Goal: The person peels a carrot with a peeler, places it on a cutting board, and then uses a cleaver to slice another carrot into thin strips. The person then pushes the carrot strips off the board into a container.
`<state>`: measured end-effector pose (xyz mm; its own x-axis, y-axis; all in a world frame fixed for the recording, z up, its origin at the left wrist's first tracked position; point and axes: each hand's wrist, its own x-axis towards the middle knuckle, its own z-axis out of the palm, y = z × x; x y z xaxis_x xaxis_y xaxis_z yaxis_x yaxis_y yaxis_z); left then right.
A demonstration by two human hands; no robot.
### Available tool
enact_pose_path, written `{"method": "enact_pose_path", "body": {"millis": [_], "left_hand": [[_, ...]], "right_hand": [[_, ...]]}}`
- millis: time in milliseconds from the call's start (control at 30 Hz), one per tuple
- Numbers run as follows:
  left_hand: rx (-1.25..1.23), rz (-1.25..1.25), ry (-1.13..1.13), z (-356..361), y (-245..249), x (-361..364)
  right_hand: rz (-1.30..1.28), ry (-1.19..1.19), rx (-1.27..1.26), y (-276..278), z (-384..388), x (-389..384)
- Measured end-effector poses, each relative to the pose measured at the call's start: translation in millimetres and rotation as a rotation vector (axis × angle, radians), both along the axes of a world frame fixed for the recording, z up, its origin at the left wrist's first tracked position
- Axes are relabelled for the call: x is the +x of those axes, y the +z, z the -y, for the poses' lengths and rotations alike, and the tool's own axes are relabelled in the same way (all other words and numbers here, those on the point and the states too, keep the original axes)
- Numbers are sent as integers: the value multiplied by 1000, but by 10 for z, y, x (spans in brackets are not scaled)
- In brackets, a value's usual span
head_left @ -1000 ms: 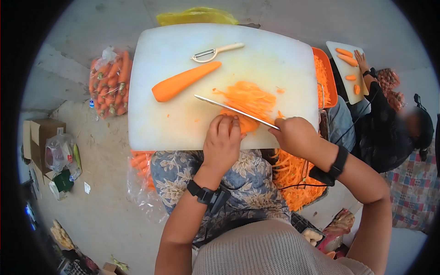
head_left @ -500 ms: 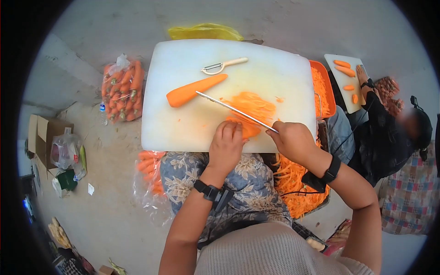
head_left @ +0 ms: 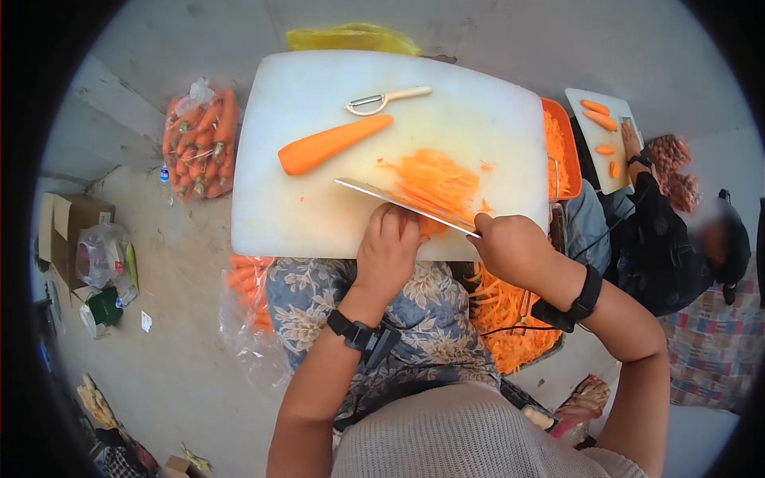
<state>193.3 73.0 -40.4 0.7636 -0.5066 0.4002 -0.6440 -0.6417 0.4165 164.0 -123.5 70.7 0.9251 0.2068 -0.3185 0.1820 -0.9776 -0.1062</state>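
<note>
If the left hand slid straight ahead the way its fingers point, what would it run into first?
Most likely the knife: its blade slants just ahead of the left hand's fingertips, with the shredded carrot beyond. From above, the exact gap and blade height are unclear.

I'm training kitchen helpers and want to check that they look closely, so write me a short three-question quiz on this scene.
1. Multiple choice: what does the right hand hold? (a) a spoon (b) a knife (c) a fork
2. True or false: the whole carrot lies nearer the left hand than the peeler does.
3. Fill the gap: the orange tray of carrot shreds is on the person's ___ side of the cutting board.

Key: 1: b. 2: true. 3: right.
</note>
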Motion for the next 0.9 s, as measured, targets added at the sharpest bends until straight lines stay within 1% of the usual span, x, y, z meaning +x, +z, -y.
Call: {"method": "enact_pose_path", "body": {"millis": [100, 233, 333, 400, 533, 567, 633, 700, 800, 900], "left_hand": [[2, -3, -12, -5, 3, 13], [-10, 22, -21, 3, -24, 15], [-77, 33, -29, 9, -29, 12], [-88, 34, -26, -2, -24, 18], [-85, 3, -13, -8, 7, 39], [-85, 18, -16, -3, -5, 47], [-63, 38, 24, 1, -7, 48], [-46, 33, 28, 6, -15, 44], [-47, 29, 18, 0, -12, 64], [-78, 3, 18, -1, -12, 51]], "right_hand": [[-51, -14, 10, 60, -36, 99], [-92, -84, 29, -41, -111, 260], [-46, -128, 91, -163, -113, 243], [46, -178, 172, -271, -133, 179], [115, -192, 214, -338, -111, 111], [172, -173, 228, -365, -71, 80], [234, -145, 242, -294, -66, 39], [286, -187, 248, -188, -77, -63], [274, -158, 204, -34, -75, -82], [262, -131, 156, -59, -81, -95]]}}
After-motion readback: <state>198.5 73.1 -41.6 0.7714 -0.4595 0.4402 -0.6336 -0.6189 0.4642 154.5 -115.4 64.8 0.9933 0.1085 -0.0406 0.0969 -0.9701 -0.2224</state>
